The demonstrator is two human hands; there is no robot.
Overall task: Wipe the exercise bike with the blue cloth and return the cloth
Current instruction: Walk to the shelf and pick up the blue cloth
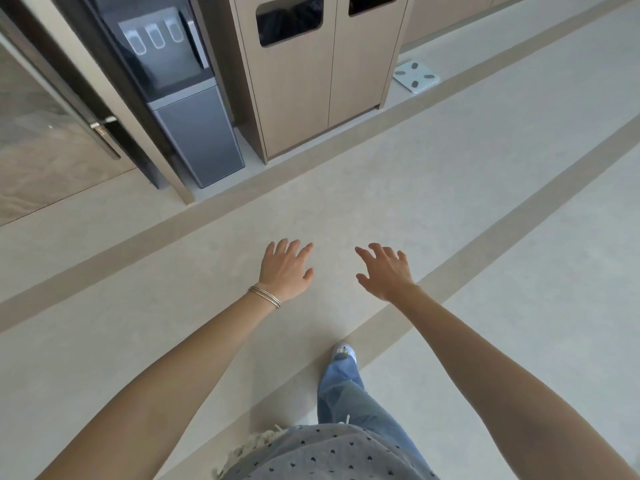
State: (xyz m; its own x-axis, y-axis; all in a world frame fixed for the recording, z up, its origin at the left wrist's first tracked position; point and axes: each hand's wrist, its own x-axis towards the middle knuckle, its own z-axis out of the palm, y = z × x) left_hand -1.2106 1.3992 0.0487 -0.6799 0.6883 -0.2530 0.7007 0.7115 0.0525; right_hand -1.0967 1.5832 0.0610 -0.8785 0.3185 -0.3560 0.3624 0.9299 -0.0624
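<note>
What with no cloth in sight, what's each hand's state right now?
Left hand: open, fingers spread, holding nothing.
Right hand: open, fingers spread, holding nothing.

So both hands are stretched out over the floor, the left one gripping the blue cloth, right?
No: the head view shows the left hand empty, fingers spread, no cloth in sight. It and the right hand do reach over the floor.

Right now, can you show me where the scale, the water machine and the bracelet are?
scale [415,77]: head view, middle of its white top.
water machine [199,140]: head view, its grey lower front.
bracelet [265,296]: head view, silver band across the wrist.
</note>
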